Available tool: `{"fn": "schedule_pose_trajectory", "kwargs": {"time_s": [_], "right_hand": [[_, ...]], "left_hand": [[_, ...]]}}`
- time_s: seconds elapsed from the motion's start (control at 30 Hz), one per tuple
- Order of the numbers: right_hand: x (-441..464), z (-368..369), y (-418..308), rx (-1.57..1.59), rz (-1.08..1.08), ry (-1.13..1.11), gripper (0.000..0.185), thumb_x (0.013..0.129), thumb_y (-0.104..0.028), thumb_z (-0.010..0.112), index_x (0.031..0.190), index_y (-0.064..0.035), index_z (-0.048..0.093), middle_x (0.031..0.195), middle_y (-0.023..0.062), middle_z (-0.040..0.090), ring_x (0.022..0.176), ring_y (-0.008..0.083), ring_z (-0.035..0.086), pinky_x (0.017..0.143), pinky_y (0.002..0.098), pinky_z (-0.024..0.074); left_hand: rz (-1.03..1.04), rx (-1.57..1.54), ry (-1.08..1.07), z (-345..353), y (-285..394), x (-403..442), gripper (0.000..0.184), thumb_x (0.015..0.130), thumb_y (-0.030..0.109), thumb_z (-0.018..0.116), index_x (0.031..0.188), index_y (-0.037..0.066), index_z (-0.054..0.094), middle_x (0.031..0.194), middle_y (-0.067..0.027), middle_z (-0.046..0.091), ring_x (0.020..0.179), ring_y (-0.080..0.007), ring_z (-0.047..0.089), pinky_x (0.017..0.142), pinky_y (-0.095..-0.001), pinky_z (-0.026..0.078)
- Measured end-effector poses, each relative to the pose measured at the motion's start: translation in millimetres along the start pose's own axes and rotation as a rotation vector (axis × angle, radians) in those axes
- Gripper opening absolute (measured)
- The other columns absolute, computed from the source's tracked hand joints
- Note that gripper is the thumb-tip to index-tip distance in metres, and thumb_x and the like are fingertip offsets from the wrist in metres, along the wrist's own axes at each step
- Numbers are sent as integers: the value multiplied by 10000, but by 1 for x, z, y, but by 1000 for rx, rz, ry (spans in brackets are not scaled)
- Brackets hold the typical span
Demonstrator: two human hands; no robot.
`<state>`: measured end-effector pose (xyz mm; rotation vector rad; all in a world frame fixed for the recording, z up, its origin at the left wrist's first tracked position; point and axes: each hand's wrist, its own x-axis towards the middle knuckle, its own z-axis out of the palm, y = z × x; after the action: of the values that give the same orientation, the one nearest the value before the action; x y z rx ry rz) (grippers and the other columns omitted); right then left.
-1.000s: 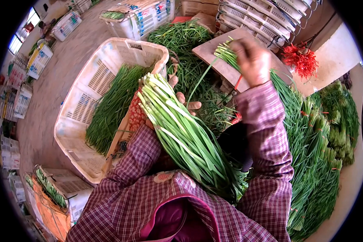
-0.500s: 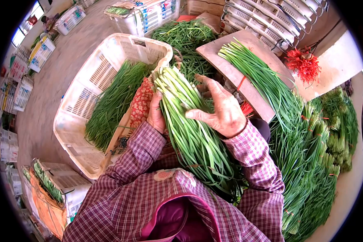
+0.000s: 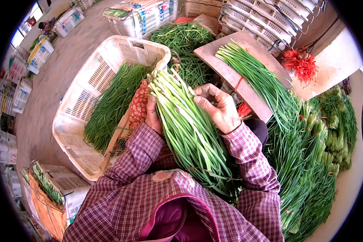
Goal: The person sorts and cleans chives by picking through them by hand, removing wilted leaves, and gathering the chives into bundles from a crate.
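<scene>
A thick bunch of garlic chives (image 3: 185,121) lies across my lap, pale stem ends up and dark leaves toward my right forearm. My left hand (image 3: 153,115) is closed round the bunch's left side, its fingers mostly hidden beneath. On the opposite side, my right hand (image 3: 218,108) has curled fingers, with thumb and forefinger pinched at the outer stems near the pale ends. Which stems they grip is too small to make out. Right of this hand, another bunch of chives (image 3: 252,68) rests on a tilted board (image 3: 213,50) with a red tie under it.
To my left stands a white plastic crate (image 3: 70,121) with loose chives inside. Tied bunches (image 3: 306,173) are heaped at my right. Loose greens (image 3: 185,40) lie ahead. Red ties (image 3: 300,64) hang beside stacked crates (image 3: 262,22). Another packed crate (image 3: 64,181) stands at lower left.
My right hand was spread above the bunch; its fingers have curled in and thumb and forefinger now meet at the outer stems. My left hand keeps its hold.
</scene>
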<state>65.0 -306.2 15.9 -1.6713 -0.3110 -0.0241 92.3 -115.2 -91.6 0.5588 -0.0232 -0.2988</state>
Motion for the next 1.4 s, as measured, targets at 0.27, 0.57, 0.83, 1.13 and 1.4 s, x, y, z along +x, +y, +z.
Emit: {"fn": "schedule_pose_trajectory", "kwargs": {"time_s": [0.27, 0.57, 0.83, 1.13, 1.4], "right_hand": [[9, -6, -22, 100, -13, 203, 61, 921, -90, 535, 951, -38, 522, 771, -22, 528, 614, 80, 461, 606, 232, 433], [-15, 10, -51, -776, -259, -103, 271, 756, -225, 702, 864, -30, 547, 791, 142, 598, 665, 346, 627, 593, 421, 512], [2, -11, -64, -432, -209, -8, 197, 916, -206, 519, 962, -15, 520, 746, 58, 587, 618, 132, 532, 599, 277, 452], [8, -11, -60, -615, -259, -219, 255, 788, -216, 705, 908, -36, 570, 717, 183, 632, 691, 354, 642, 618, 415, 507], [21, -13, -56, -771, -384, -184, 172, 722, -93, 626, 873, -11, 619, 743, 184, 616, 689, 381, 615, 633, 448, 503]], "left_hand": [[19, 10, -86, 16, 5, -2, 812, 806, 694, 474, 1360, 106, 397, 1213, -149, 551, 1047, -304, 578, 864, -466, 513], [23, 15, -39, 15, 6, -2, 687, 829, 519, 581, 1292, 31, 444, 1185, -132, 576, 1032, -254, 595, 902, -388, 505], [22, 50, -17, 16, 6, 1, 735, 854, 615, 471, 1327, 52, 436, 1153, -146, 593, 1021, -282, 601, 890, -420, 509], [80, 105, -63, 21, 6, 4, 781, 838, 635, 475, 1344, 43, 414, 1128, -145, 594, 969, -275, 613, 827, -408, 540], [74, 35, -211, 40, 14, 1, 858, 790, 536, 615, 1421, 58, 285, 1385, -115, 430, 1184, -291, 511, 979, -431, 459]]}}
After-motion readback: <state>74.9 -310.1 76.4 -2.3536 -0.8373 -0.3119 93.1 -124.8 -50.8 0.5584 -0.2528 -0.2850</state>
